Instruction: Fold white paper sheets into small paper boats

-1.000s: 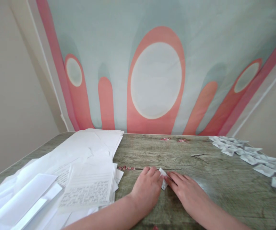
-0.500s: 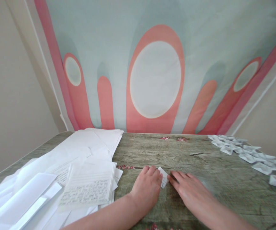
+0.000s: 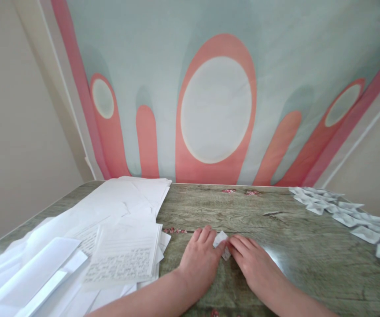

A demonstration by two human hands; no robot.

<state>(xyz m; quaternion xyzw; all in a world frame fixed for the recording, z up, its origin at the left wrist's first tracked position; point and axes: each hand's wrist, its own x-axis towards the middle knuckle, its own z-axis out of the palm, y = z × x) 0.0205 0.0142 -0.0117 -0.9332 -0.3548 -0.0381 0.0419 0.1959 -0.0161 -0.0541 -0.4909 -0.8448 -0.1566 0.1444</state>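
Note:
A small folded piece of white paper (image 3: 222, 238) lies on the wood-patterned table between my two hands. My left hand (image 3: 200, 253) is at its left side, with the thumb across the paper and the fingers curled against the tabletop. From the right, my right hand (image 3: 249, 255) meets the paper's edge, its fingers close together and the fingertips pressed on it. Parts of the paper are hidden under the fingers, so its full folded shape does not show.
Left of my arm spreads a big pile of white paper sheets (image 3: 137, 187), with a stack of handwritten squares (image 3: 123, 251) and folded strips (image 3: 41, 270) on top. Along the right edge stand several folded paper pieces (image 3: 364, 234) in rows. A patterned cloth (image 3: 216, 110) hangs behind the table (image 3: 209, 207).
My right hand has moved left onto the paper's edge. My left thumb has shifted across the paper, which has turned slightly. The view has swung a little left.

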